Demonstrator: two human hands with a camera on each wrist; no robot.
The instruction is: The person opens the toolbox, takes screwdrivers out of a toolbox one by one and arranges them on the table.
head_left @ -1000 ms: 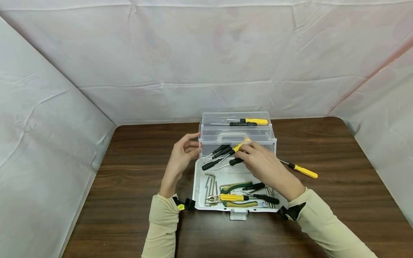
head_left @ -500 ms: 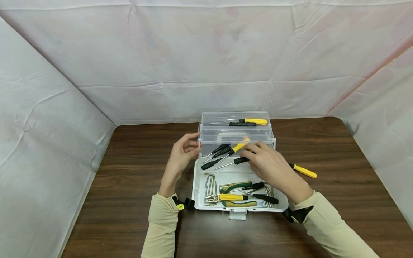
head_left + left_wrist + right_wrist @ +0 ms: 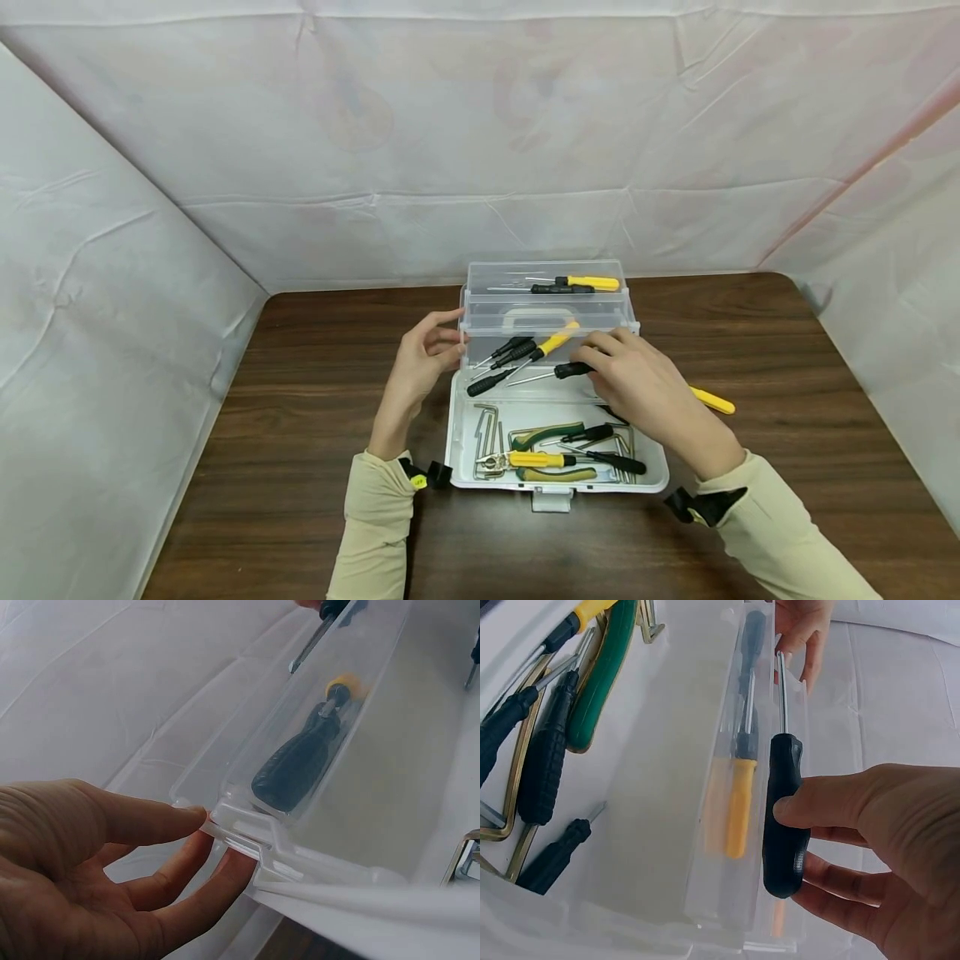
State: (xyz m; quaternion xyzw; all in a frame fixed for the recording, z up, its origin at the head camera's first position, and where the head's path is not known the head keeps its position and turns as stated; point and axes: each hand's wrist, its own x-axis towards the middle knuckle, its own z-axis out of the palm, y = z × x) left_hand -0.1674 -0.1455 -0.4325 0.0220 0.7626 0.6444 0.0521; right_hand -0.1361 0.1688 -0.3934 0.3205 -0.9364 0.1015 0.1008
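Observation:
My right hand pinches the black handle of a screwdriver between thumb and fingers. Its metal shaft points left across the clear trays of the toolbox. At the toolbox's left side, my left hand grips the end of a clear plastic tray, thumb on one side and fingers on the other. Inside that tray lie a black screwdriver and a yellow-handled screwdriver. The white toolbox base sits open below both hands.
In the base lie green-handled pliers, several hex keys, a yellow-handled screwdriver and black screwdrivers. Another tray at the back holds two screwdrivers. A yellow screwdriver lies on the wooden table, partly behind the right hand.
My right hand has moved to the right with the black screwdriver, exposing part of a black handle in the base and covering more of the yellow screwdriver on the table. The left hand stays put.

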